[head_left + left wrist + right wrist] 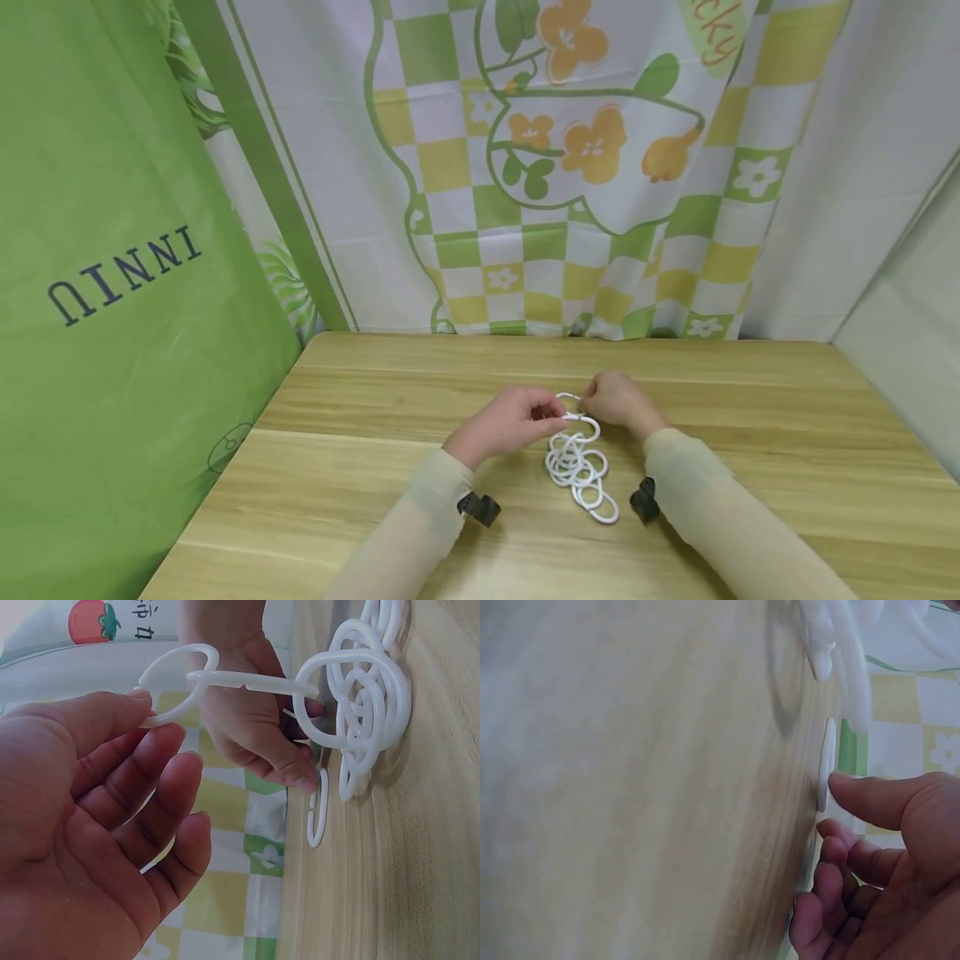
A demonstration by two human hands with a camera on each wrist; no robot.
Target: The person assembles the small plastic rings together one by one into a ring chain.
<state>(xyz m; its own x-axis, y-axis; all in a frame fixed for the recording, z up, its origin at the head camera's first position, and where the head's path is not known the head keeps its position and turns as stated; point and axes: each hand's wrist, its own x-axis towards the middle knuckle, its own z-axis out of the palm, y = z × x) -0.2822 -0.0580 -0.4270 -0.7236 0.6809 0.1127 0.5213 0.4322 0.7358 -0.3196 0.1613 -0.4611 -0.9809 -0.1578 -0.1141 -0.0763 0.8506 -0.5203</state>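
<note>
White plastic rings lie linked in a chain [573, 462], heaped on the wooden table. My left hand [517, 421] pinches the end ring [176, 656] between thumb and index finger, its other fingers loosely bent. From that ring a second link [251, 681] stretches across to the heap, lifted off the wood. A separate ring [319, 810] lies flat on the table beyond the chain. At this ring rests the thumb tip of my right hand [618, 400]; its fingers are bent, with a gap between thumb and index finger.
The wooden table [360, 467] reaches back to a patterned curtain [480, 250]. A green cloth [112, 400] hangs along the left side, and a pale cloth [915, 333] along the right. Each wrist carries a small black camera [480, 508].
</note>
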